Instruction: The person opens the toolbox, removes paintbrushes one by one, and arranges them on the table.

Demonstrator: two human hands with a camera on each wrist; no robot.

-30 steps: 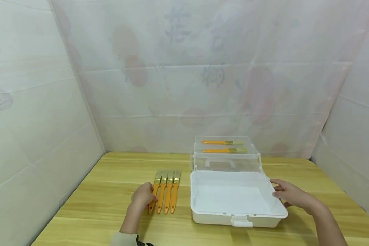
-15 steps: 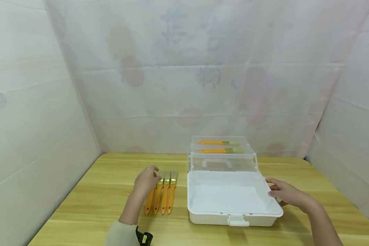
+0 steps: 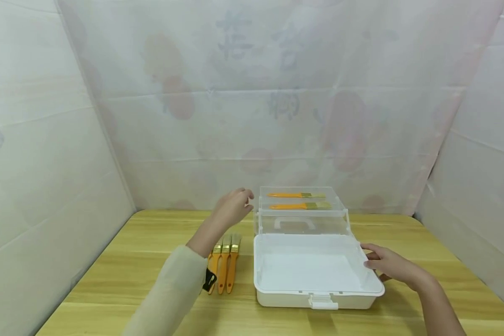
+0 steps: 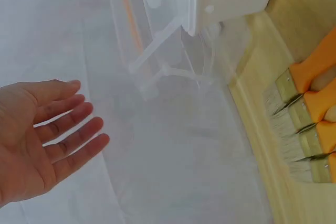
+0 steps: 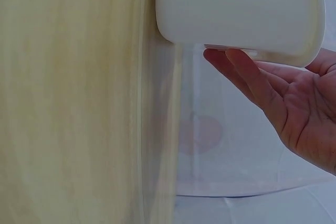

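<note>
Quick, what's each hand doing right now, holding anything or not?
Left hand: open, fingers straight, holding nothing, raised beside the clear tray.
Right hand: open, fingers resting against the right side of the white box, gripping nothing.

The left hand (image 3: 232, 208) is off the row of orange brushes (image 3: 223, 268) now, lifted with fingers spread, hovering just beside the clear upper tray (image 3: 301, 212) of the box. The leftmost brush is now hidden behind the sleeve (image 3: 174, 289).
</note>
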